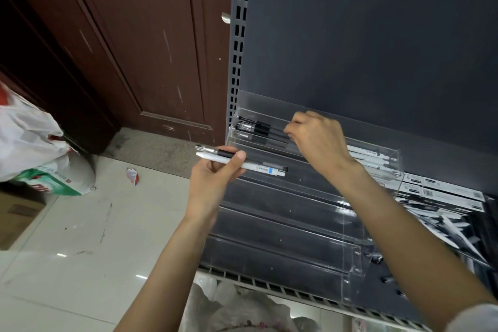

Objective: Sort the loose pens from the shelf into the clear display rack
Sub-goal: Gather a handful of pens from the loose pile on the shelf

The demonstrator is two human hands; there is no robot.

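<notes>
While our left hand [213, 172] holds two pens in a curled grip out in front of the clear display rack [347, 213], a white-barrelled pen [258, 168] and a black-gripped clear pen [213, 152] lying side by side, our right hand [316, 137] reaches into the rack's top tiers with fingers bent; we cannot tell whether they pinch anything. At the left end of the topmost tier lie several black-gripped pens [253, 127], stacked along the trough. Next tier down, white pens [369, 158] show to the right of our right wrist. Lower tiers show only the dark shelf [269, 281] behind the clear plastic. To the right of the rack, a heap of loose pens [455, 229] lies on the shelf, with flat white-labelled boxes [442, 190] just behind it. A white plastic bag [29, 137] sits on the tiled floor [89, 224] at left.
</notes>
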